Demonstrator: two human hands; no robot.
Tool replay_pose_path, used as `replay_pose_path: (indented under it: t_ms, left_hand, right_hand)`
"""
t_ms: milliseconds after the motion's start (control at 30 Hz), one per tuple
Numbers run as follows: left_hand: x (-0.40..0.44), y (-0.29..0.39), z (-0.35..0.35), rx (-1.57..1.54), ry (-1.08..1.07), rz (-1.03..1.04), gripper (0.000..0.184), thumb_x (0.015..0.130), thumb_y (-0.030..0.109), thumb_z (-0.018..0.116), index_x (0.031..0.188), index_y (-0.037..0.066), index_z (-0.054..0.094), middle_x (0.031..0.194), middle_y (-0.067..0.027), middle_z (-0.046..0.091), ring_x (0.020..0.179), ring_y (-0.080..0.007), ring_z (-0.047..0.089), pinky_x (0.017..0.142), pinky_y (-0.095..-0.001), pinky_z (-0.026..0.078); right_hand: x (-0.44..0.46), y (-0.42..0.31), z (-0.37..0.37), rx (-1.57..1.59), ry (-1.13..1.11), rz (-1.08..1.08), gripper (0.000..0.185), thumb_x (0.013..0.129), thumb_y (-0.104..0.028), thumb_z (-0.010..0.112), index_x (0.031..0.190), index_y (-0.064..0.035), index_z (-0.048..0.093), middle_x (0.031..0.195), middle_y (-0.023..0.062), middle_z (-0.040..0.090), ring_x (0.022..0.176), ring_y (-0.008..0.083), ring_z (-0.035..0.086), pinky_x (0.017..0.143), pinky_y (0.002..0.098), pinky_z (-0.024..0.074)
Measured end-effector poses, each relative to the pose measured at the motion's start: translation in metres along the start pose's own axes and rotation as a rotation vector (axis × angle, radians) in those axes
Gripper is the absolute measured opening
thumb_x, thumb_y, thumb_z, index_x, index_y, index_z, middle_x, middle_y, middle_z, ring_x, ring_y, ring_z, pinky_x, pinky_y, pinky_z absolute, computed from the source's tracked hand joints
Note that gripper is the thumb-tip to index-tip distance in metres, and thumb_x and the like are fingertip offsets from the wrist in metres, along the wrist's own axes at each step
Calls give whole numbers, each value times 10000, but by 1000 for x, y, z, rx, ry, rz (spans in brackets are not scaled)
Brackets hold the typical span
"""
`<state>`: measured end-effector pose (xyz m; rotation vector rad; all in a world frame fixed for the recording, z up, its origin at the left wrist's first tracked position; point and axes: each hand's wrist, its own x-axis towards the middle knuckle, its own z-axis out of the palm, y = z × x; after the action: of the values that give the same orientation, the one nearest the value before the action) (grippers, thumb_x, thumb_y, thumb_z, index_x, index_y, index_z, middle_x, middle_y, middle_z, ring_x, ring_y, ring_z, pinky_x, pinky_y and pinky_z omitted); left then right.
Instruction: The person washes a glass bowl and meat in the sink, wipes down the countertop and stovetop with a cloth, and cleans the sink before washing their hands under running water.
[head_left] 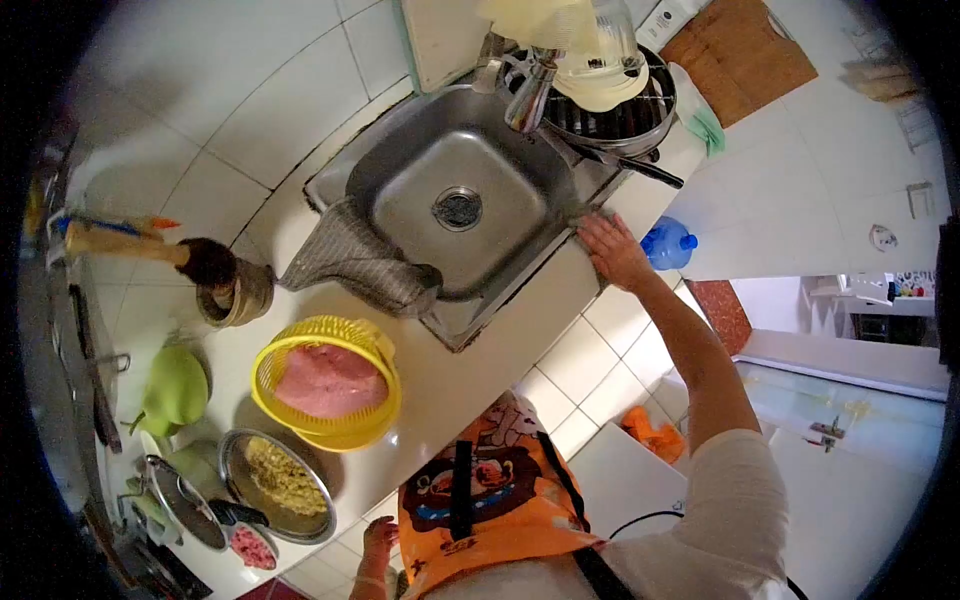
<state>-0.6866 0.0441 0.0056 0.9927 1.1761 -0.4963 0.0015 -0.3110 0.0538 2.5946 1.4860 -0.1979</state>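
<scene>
My right hand [610, 245] lies with its fingers flat and slightly apart on the front rim of the steel sink [410, 165]. A small greyish patch shows by its fingertips; I cannot make out what it is. My left hand [379, 538] hangs low beside the orange apron [490, 480], its fingers loosely bent and nothing visible in them. A grey cloth [365, 262] drapes over the sink's left edge. Left of it, a yellow basket [378, 345] holds a pink mass [330, 382].
A steel bowl [232, 460] of yellowish food, a strainer [180, 500] and a green object [175, 390] stand at the left. Right of the faucet [530, 92], a pan [655, 115] carries pale dishes, its handle projecting forward. A blue bottle [665, 245] is beyond the counter edge.
</scene>
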Motion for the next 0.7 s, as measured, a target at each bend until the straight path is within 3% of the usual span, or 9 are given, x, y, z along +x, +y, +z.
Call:
replay_pose_path:
  t_ms: [67,200,300,367,400,433,533,633,700]
  left_hand:
    - [-8,16,19,-347,85,-151,300,868,239,545,1005,-26,518,687,-84,577,480,-129,486,400,-233,383]
    - [-17,38,70,-363,258,-208,309,877,263,545,993,-23,531,643,-103,566,492,-144,513,406,-241,408]
    - [-24,38,123,-424,362,-85,301,880,241,546,1017,-26,526,667,-111,574,505,-151,520,443,-263,460]
    - [-31,34,156,-498,254,-26,300,883,225,540,1041,-29,521,774,-127,592,580,-178,570,525,-271,515]
    - [-27,29,175,-543,254,-48,309,883,236,541,1043,-28,525,782,-130,593,605,-187,583,532,-274,517]
    - [-24,27,192,-586,251,-66,319,882,247,542,1044,-27,528,791,-133,594,629,-196,595,539,-277,519]
    - [-31,55,248,-480,350,-88,346,868,282,564,1048,-12,538,796,-128,598,658,-207,606,582,-303,526]
    - [-29,44,279,-564,393,-46,350,865,299,557,1055,5,545,818,-111,605,731,-212,614,653,-325,519]
    - [-29,65,300,-447,443,106,336,871,282,547,1052,0,549,836,-109,604,758,-200,612,670,-317,513]
  right_hand:
    - [10,29,-2,-31,153,-4,538,817,-284,529,1320,-163,382,1348,56,387,1241,236,346,1087,457,144]
    - [67,71,8,30,202,-109,431,826,-244,513,1237,-120,482,1324,60,413,1232,235,349,1072,463,176]
    - [133,87,31,224,214,-248,251,820,-190,497,1022,-99,615,1127,100,568,1114,250,480,1047,473,222]
    - [166,79,13,119,-94,-166,178,819,-160,469,804,-101,636,849,123,643,908,275,600,1001,461,295]
    - [178,75,19,13,-29,-246,213,842,-170,437,749,-92,612,692,133,629,710,294,624,948,447,358]
    - [189,71,22,17,-17,-279,213,842,-170,437,749,-92,612,692,133,629,710,294,624,948,447,358]
    - [209,19,-30,299,151,31,172,836,-160,483,784,-53,608,724,153,623,678,317,602,829,445,436]
    - [222,-3,-21,750,179,53,225,845,-234,516,792,-28,589,785,183,617,755,374,580,688,458,440]
    - [226,-16,0,723,206,30,176,829,-189,565,818,-15,594,781,166,626,727,334,599,662,396,459]
